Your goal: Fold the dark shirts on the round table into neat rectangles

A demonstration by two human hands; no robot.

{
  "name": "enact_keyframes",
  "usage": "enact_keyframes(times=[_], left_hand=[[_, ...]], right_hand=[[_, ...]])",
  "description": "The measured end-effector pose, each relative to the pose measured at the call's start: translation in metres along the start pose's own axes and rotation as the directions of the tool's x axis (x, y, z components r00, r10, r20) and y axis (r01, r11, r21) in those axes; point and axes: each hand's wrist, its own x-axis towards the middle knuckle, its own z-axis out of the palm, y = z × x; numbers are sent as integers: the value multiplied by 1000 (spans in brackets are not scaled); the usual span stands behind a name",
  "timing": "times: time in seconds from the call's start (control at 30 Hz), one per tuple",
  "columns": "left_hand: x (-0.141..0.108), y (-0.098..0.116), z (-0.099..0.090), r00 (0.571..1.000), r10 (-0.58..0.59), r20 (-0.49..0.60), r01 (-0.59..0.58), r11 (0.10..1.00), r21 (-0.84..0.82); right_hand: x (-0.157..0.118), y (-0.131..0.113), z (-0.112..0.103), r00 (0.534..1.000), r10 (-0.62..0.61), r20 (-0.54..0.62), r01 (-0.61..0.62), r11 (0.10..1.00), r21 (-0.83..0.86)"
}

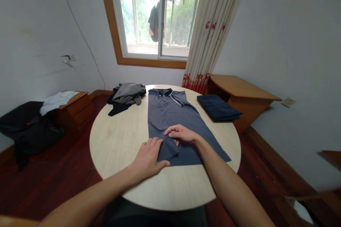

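A grey-blue polo shirt point(173, 113) with a dark collar lies on the round wooden table point(119, 142), its collar toward the window. The left edge of the shirt is straight, and a small flap is folded over near the bottom left. My left hand point(150, 156) rests at that lower left edge, fingers apart, thumb by the hem. Just right of it, my right hand point(182, 134) is over the flap with fingers curled and the index finger extended; whether it pinches fabric is unclear.
Crumpled grey and black clothes point(128, 94) lie at the table's back left. A folded dark blue garment point(218, 107) is at the right edge. Beyond stand a wooden desk point(239, 87) and a curtain point(213, 25). A black bag point(32, 131) sits on the left.
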Motion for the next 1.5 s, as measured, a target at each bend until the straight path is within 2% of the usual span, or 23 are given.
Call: enact_keyframes(times=[0.13,0.37,0.5,0.6,0.77,0.9,0.97,1.1,1.17,1.37,1.5], left_hand=[[-2,0,7,993,-66,-96,65,998,-18],[-8,-10,18,987,-67,-146,55,995,-86],[-8,-11,24,968,-60,-245,40,996,-86],[-6,-12,22,948,-39,-317,10,996,-93],[-7,-17,10,939,-28,-342,-2,996,-89],[-9,-20,7,929,-16,-369,-12,997,-73],[-9,-21,7,926,-18,-376,-16,996,-86],[-9,-20,6,927,-28,-375,-15,994,-111],[-10,-18,4,930,-28,-366,-19,992,-125],[-12,-13,5,939,-6,-343,-40,991,-127],[-12,-14,8,940,-26,-341,-13,994,-112]], right_hand=[[1,1,2,998,21,62,-27,994,105],[2,2,0,992,-35,123,6,974,228],[0,0,1,986,-97,134,54,954,294],[-2,-2,2,982,-141,128,97,948,302],[0,0,1,988,-144,55,129,969,212],[2,2,1,992,-126,0,126,991,55],[1,1,1,992,-125,26,126,991,-36],[-4,-3,4,976,-123,179,149,979,-139],[-6,-5,6,966,-128,224,153,984,-96],[-10,-10,12,943,-164,291,107,974,201],[-11,-11,11,936,-177,306,92,958,271]])
